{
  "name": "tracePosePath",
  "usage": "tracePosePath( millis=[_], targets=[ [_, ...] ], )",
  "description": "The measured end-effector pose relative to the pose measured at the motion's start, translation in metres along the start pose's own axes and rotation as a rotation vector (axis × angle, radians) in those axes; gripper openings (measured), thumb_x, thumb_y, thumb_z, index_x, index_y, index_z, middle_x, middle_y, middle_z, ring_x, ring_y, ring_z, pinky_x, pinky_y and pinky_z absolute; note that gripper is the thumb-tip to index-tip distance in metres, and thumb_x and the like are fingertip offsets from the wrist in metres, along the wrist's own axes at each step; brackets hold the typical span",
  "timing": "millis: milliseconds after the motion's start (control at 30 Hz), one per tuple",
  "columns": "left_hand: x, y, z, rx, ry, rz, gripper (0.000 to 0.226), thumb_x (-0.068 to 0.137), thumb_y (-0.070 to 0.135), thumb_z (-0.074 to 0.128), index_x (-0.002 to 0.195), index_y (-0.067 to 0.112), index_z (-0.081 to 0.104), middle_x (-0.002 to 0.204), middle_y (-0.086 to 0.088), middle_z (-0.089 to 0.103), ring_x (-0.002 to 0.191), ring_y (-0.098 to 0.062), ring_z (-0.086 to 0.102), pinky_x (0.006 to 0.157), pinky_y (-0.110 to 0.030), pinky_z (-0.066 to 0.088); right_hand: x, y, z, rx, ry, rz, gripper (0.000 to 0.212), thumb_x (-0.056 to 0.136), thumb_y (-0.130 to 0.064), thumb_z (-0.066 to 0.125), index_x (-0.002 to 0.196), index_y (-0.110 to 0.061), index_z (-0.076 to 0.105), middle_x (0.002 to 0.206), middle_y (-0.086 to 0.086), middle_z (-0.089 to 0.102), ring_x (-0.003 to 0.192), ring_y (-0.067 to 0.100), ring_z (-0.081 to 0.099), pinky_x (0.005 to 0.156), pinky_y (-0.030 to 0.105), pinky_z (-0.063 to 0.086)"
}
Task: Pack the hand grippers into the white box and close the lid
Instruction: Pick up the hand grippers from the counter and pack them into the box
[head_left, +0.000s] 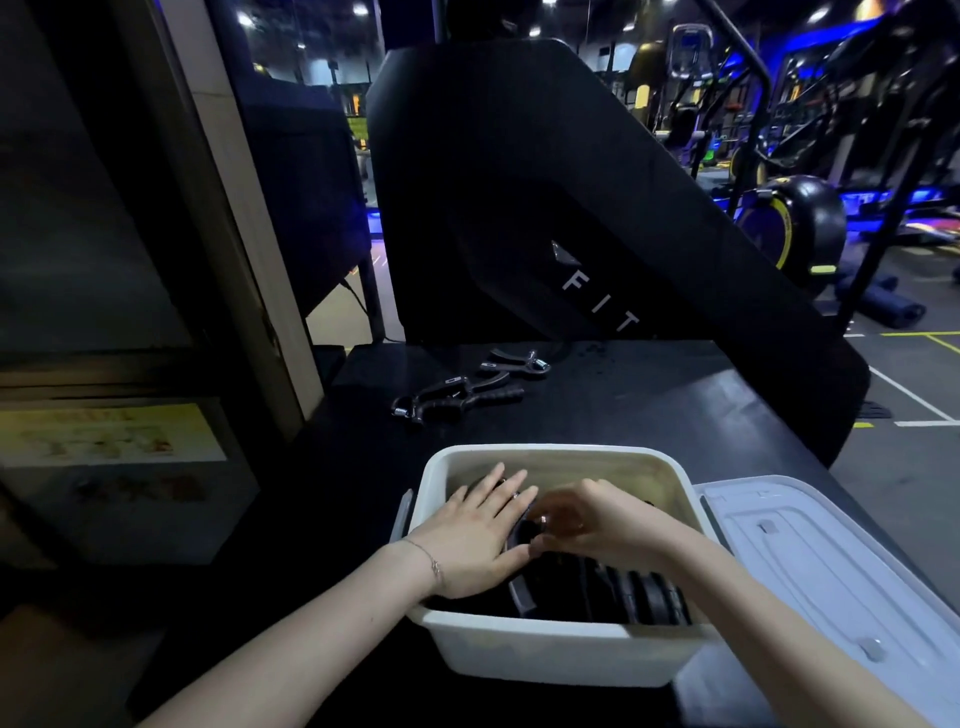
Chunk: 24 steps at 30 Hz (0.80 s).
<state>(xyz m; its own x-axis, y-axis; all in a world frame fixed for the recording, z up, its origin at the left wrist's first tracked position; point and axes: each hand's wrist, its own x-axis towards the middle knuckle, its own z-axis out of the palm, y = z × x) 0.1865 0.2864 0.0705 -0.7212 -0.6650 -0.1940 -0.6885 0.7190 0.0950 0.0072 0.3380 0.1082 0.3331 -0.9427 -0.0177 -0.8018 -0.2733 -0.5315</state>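
Down at the near edge of the black table (649, 395) sits the white box (550, 652), lid off, with both of the person's hands inside it. Her left hand (475, 535) lies flat, fingers spread and released, palm pressed down on the dark hand grippers already packed (613, 587) in the box; a thin bracelet (434, 564) circles that wrist. Just to the right of it, nearly touching, the right hand (587, 519) is curled with its grip clenched around the top of a black hand gripper (522, 540), whose curved handle runs down between the two hands toward the near wall of the box. How firmly the fingers close is hard to tell, as that hand is slightly blurred. Below the right wrist, a row of black handles stands packed side by side against the near right corner of the box.

Right of the right hand, touching the box's side, the white lid (826, 566) lies flat on the table with its inner side up.

Well beyond both hands, farther up the table, two more hand grippers are still unpacked: one (452, 397) lies ahead of the left hand with its spring end to the left, and a second (519, 362) lies just past it, the two touching or overlapping. Behind the table rises a large black machine panel (519, 182) with pale letters.
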Motion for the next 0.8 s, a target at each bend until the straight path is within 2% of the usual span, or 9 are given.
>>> tracePosePath(
  millis=[167,300,400,500,600,700,800],
  targets=[
    [-0.002,-0.005,-0.009,-0.046,0.076,0.049,0.068,0.097,0.049,0.033,0.151,0.019,0.005,0.159,0.007,-0.004,0.142,-0.005,-0.017,0.118,-0.034,-0.002,0.01,0.01,0.002,-0.103,0.05,-0.043,0.027,0.085,-0.03,0.064,0.11,-0.021,0.066,0.082,-0.013,0.057,0.077,0.002,0.05,0.073,0.019,0.041],
    [0.002,-0.027,-0.026,-0.055,0.271,0.178,0.06,0.094,0.05,0.032,0.147,0.021,0.025,0.157,0.01,0.018,0.144,-0.002,-0.002,0.119,-0.029,0.004,0.02,0.012,-0.001,-0.098,0.075,-0.092,0.031,0.084,-0.04,0.065,0.108,-0.02,0.064,0.065,-0.021,0.048,0.057,-0.004,0.044,0.063,0.013,0.035],
    [0.012,-0.047,-0.037,-0.09,0.371,0.204,0.064,0.09,0.055,0.029,0.144,0.02,0.034,0.153,0.009,0.029,0.143,0.0,0.007,0.116,-0.021,0.008,0.034,0.015,-0.01,-0.105,0.094,-0.104,0.034,0.084,-0.044,0.063,0.107,-0.02,0.064,0.056,-0.017,0.048,0.051,-0.002,0.046,0.061,0.016,0.038],
    [0.027,-0.07,-0.041,-0.175,0.383,0.15,0.066,0.089,0.057,0.03,0.142,0.019,0.038,0.15,0.009,0.032,0.139,0.004,0.01,0.11,-0.009,0.003,0.051,0.019,-0.02,-0.089,0.141,-0.149,0.03,0.084,-0.043,0.062,0.101,-0.019,0.066,0.073,-0.005,0.068,0.068,0.012,0.063,0.073,0.032,0.052],
    [0.044,-0.095,-0.041,-0.297,0.382,0.053,0.058,0.092,0.051,0.037,0.141,0.019,0.04,0.148,0.005,0.036,0.138,0.001,0.017,0.113,-0.016,0.01,0.071,0.02,-0.022,-0.093,0.191,-0.216,0.025,0.086,-0.038,0.063,0.099,-0.017,0.066,0.085,0.001,0.072,0.079,0.02,0.068,0.074,0.039,0.054],
    [0.066,-0.125,-0.031,-0.342,0.346,-0.075,0.056,0.094,0.045,0.044,0.143,0.018,0.036,0.151,0.0,0.033,0.141,-0.011,0.022,0.117,-0.029,0.016,0.092,0.021,-0.017,-0.052,0.208,-0.228,0.037,0.086,-0.042,0.061,0.112,-0.016,0.063,0.105,0.001,0.069,0.097,0.017,0.064,0.085,0.037,0.051],
    [0.094,-0.16,-0.018,-0.33,0.235,-0.231,0.071,0.091,0.048,0.049,0.149,0.017,0.021,0.156,-0.002,0.02,0.144,-0.015,0.014,0.119,-0.032,0.013,0.105,0.029,-0.004,-0.12,0.113,-0.2,0.058,0.087,-0.054,0.051,0.137,-0.028,0.042,0.136,-0.006,0.051,0.128,0.012,0.044,0.103,0.035,0.041]
  ],
)
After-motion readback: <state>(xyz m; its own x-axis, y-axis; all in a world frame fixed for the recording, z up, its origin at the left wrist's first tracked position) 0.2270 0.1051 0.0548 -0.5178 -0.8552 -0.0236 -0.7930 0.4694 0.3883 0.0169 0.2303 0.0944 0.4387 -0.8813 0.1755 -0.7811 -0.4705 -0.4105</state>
